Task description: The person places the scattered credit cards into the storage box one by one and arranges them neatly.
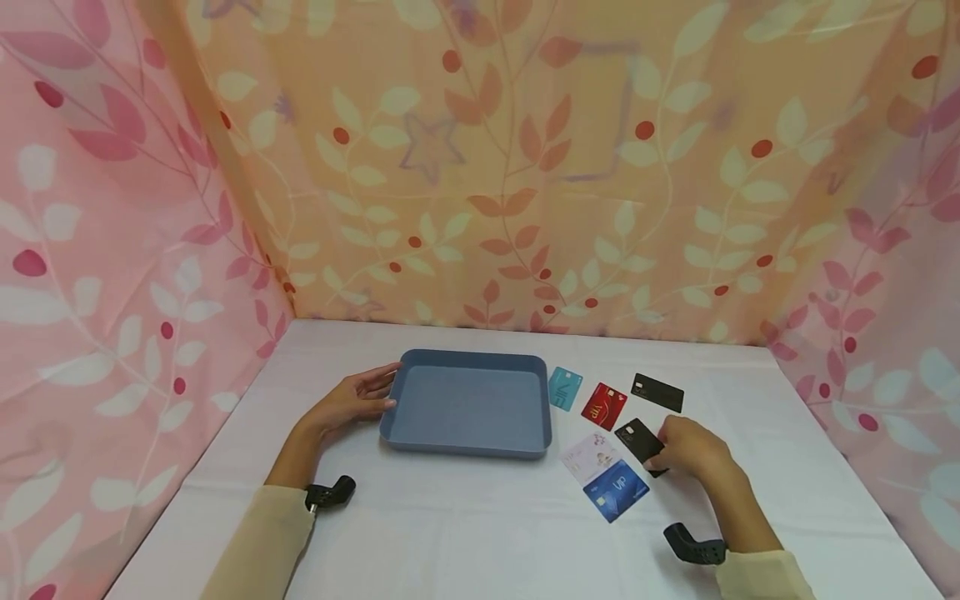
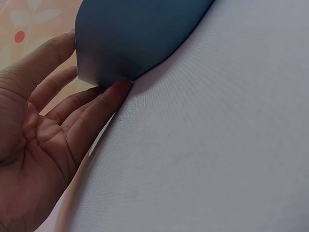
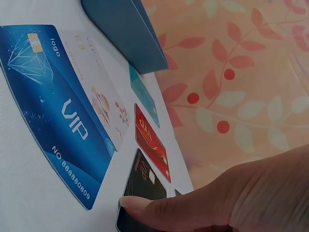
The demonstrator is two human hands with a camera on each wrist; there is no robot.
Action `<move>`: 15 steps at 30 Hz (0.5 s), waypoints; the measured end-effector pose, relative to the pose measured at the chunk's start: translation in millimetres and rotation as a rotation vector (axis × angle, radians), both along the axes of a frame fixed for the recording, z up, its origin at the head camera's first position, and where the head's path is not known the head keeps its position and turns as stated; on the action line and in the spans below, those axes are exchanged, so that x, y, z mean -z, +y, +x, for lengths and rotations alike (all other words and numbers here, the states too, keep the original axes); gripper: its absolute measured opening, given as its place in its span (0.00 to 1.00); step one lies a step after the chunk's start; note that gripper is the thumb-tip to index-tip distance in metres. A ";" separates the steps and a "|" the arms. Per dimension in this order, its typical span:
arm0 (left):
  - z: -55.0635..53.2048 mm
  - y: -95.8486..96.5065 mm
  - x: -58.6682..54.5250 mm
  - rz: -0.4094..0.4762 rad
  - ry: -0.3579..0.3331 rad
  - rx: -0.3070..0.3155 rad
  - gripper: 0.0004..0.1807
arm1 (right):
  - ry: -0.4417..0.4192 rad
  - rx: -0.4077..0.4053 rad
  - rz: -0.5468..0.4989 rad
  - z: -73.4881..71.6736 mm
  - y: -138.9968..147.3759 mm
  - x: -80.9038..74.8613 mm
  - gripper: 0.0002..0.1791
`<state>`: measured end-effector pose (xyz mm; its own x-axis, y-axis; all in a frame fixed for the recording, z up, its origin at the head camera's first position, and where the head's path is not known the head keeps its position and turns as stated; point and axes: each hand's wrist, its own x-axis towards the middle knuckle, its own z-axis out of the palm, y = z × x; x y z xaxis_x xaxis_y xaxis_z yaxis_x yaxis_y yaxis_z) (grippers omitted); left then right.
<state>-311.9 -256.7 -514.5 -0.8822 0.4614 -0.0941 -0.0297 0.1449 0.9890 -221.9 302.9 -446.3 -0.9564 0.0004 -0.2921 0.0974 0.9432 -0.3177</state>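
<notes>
My left hand (image 1: 351, 402) rests at the left side of a blue-grey tray (image 1: 468, 454), its fairly straight fingers touching the outer wall. In the left wrist view, fingertips meet the tray's wall (image 2: 120, 38) and lower edge. On the right, my right hand (image 1: 693, 450) pinches the lower right end of a black card (image 1: 637, 437). The right wrist view has the thumb (image 3: 164, 211) lying over that card's edge; the other fingers are mostly hidden. Beside it lie a blue VIP card (image 1: 617, 493) and a pale floral card (image 1: 588, 457), edges meeting.
A red VIP card (image 1: 603, 406) and a teal card (image 1: 565, 388) lie between the tray and a second black card (image 1: 657, 392). All are on a white cloth-covered table (image 1: 465, 533). Leaf-patterned curtains (image 1: 480, 167) stand behind and at both sides.
</notes>
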 end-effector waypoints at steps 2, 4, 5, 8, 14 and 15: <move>0.4 0.2 -0.9 -0.002 0.003 0.000 0.43 | 0.005 -0.001 -0.010 0.0 0.2 0.6 0.30; 1.1 0.1 -2.1 -0.006 0.011 0.000 0.44 | 0.009 -0.004 -0.020 -0.6 0.8 1.7 0.31; 1.3 0.0 -2.5 -0.009 0.015 0.001 0.44 | 0.012 -0.007 -0.025 -1.1 1.3 2.3 0.31; 1.4 -0.1 -2.4 -0.018 0.021 -0.004 0.44 | 0.025 -0.016 -0.053 -2.9 4.5 4.8 0.31; 0.4 0.6 -0.6 -0.022 -0.007 -0.024 0.42 | 0.045 -0.030 -0.131 -6.9 14.7 9.3 0.28; 0.2 0.7 -0.2 -0.021 -0.008 -0.026 0.42 | 0.047 -0.035 -0.133 -7.6 16.2 9.6 0.27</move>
<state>-311.7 -256.0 -514.3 -0.8929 0.4365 -0.1100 -0.0411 0.1644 0.9855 -229.5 319.1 -455.9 -0.9677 -0.0685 -0.2424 0.0477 0.8950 -0.4436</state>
